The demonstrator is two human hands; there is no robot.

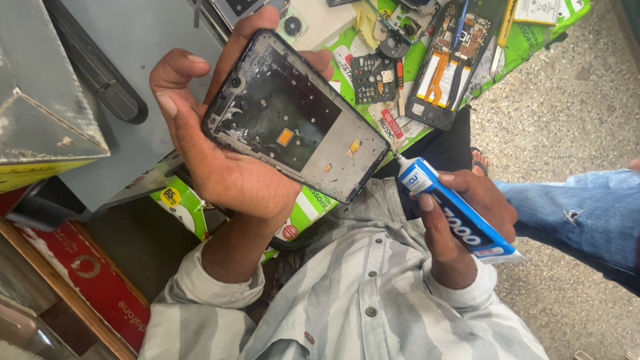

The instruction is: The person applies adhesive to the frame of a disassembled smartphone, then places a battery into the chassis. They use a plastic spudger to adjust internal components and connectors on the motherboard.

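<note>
left hand [220, 160] cradles phone frame [297, 115], long axis running down-right | right hand [467, 213] clamped on glue tube [457, 217] | my read: nozzle just off frame's lower-right corner, right hand nearer

Left hand [220, 147] raised, palm up, fingers spread and cupped — right hand [467, 207] lower, fist-closed, thumb pressed along its grip.

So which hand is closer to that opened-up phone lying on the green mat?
The right hand. It holds a blue glue tube just below the opened phone on the green mat. The left hand is farther off to the side, holding a phone frame.
</note>
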